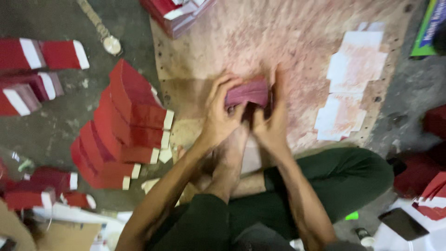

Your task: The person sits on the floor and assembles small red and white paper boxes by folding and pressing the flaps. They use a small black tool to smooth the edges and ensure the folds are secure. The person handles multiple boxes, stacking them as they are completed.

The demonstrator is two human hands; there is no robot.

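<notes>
At the far left, bundles of red cards with white ends (39, 55) lie on the grey floor, and nearer the middle a fanned stack of red folded sheets (123, 130) leans in steps, white tabs showing along its right edge. A wristwatch (110, 44) lies on the floor at the far side, just left of the wooden board (288, 42), whose surface is stained reddish. The person sits cross-legged at the board's near edge, a bare foot (230, 162) resting on it. Their left hand (220, 116) curls its fingers over the left end of a small maroon bundle (247, 93), while the right hand (274, 118) presses flat against the right end, so the bundle is squeezed between both, just above the board's centre. Further right, pale paper cut-outs (350, 88) lie flat on the board. At the near right, a dark phone (403, 224) rests on white sheets beside more red pieces (429, 186).
</notes>
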